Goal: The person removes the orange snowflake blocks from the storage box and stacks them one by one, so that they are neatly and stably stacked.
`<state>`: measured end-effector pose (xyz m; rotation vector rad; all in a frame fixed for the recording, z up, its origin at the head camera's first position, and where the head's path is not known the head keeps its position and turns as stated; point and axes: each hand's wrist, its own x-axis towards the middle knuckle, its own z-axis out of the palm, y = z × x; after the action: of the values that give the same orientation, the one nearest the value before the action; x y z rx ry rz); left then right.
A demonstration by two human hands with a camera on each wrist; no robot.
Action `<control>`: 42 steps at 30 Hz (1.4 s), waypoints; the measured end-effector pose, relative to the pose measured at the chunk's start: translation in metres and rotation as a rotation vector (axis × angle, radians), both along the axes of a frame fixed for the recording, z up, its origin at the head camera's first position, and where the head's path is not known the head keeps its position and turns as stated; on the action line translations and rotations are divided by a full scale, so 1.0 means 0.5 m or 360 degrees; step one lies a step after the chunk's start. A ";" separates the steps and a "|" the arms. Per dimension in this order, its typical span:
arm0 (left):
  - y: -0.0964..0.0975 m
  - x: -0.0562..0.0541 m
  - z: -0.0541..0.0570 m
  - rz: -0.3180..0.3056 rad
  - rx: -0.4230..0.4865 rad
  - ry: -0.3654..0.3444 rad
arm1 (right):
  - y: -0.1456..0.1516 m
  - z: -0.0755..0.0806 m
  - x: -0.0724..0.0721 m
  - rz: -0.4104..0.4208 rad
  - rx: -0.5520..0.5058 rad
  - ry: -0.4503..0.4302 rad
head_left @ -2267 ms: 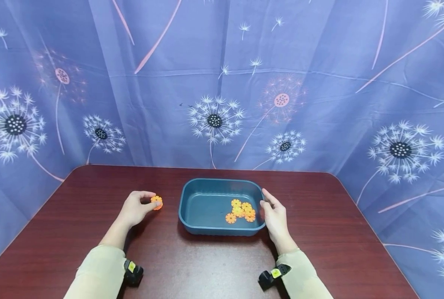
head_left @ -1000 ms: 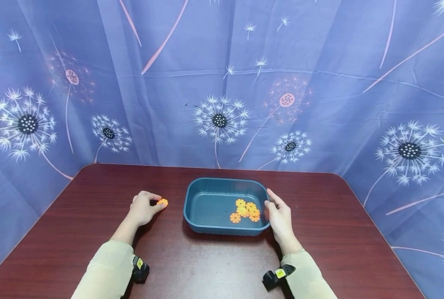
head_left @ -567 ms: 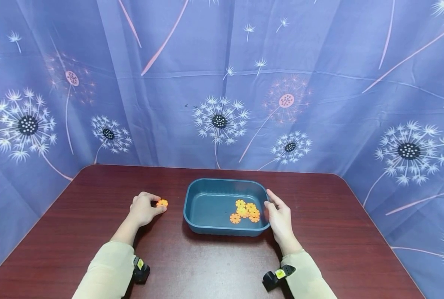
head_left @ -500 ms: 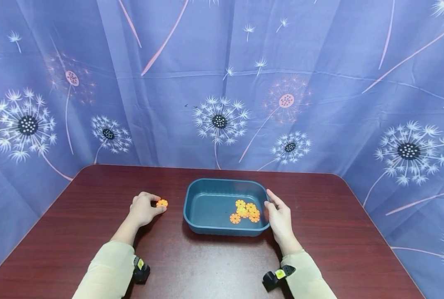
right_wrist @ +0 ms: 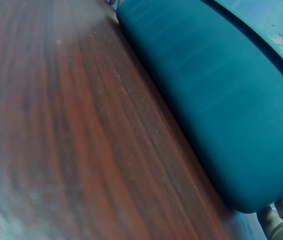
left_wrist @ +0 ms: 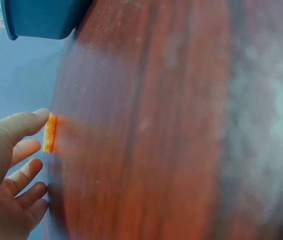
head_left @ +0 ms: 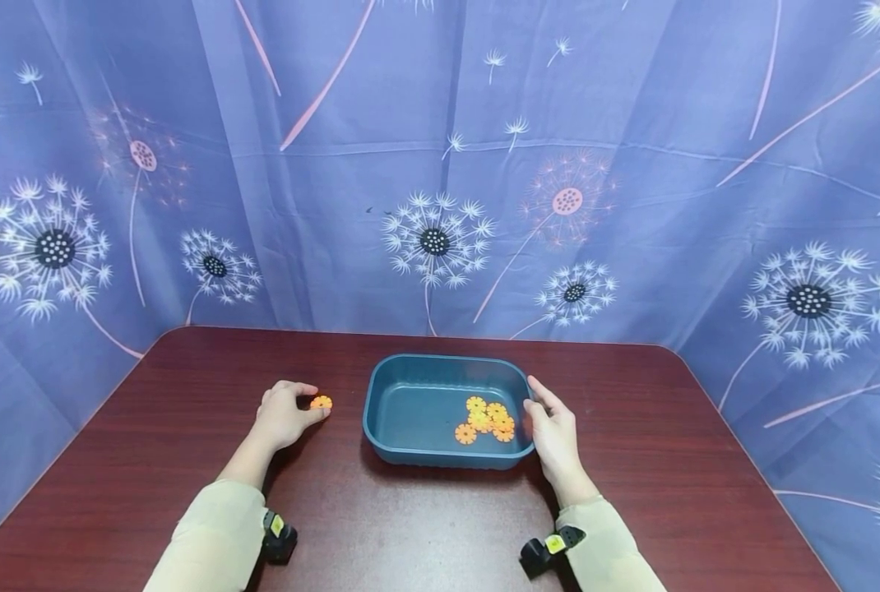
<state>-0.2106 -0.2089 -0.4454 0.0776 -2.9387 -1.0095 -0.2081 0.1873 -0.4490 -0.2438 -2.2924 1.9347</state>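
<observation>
In the head view, my left hand is at the table left of the box, its thumb and forefinger about the edge of an orange notched plastic disc. The left wrist view shows the disc edge-on, seemingly layered like a small stack, low at the tabletop. My right hand holds the right end of a dark blue-green plastic box, thumb at the rim and other fingers on the outer wall. Several like orange discs lie in a loose cluster in the box's right half.
Dark red-brown wooden table lies under everything. A blue curtain with dandelion prints hangs behind it and at both sides. A black camera is strapped to each wrist.
Since the oldest frame the view has shifted slightly, and the left hand has brought its orange disc or discs lower, flat by the table. Over the last half second almost nothing has moved.
</observation>
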 end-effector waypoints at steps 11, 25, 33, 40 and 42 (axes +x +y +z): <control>0.025 0.016 0.019 0.0055 0.0179 0.0317 | -0.001 0.000 0.002 -0.0003 0.0001 0.0012; 0.123 0.025 0.058 -0.0078 0.0466 0.0455 | -0.001 -0.002 0.004 -0.0008 -0.0062 0.0049; 0.166 0.026 0.063 -0.0081 0.0511 0.0611 | -0.006 0.001 0.004 -0.0008 -0.0075 0.0074; 0.196 0.022 0.070 -0.0157 0.0615 0.0695 | -0.002 0.002 0.003 0.0007 -0.0064 0.0049; 0.205 0.019 0.071 -0.0184 0.0633 0.0684 | -0.001 0.002 0.003 0.0007 -0.0064 0.0046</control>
<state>-0.2010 -0.1066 -0.4099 -0.2679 -2.3514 -1.4084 -0.2067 0.1867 -0.4481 -0.2134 -2.2398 1.9745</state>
